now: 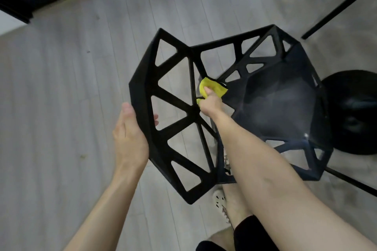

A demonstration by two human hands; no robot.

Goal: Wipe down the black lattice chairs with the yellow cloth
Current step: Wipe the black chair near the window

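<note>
**Chair backrest being wiped at the seat joint**

The black lattice chair (140,96) is being steadied and wiped where it stands on the pale plank floor (61,108). Its backrest (175,106) is being gripped at the outer rim by the left hand (128,138). The palm is being laid against the outside of the frame and the fingers are being curled over the edge, with one fingertip showing through an opening. The yellow cloth (214,85) is being held bunched in the right hand (211,102), with the fingers closed round it. It is being pressed into the spot where the backrest bars run down to the seat (275,98).

The step in hand is judged to be the wiping of the inner face of the backrest, low down near that joint. Whether the seat is already being counted as done cannot be told; only a dull sheen is being shown on it.

For the next move, the cloth is likely being called on to follow each slanted bar outward, around the triangular openings. Firm bracing at the rim is being required so that the chair is not being pushed across the floor.
</note>
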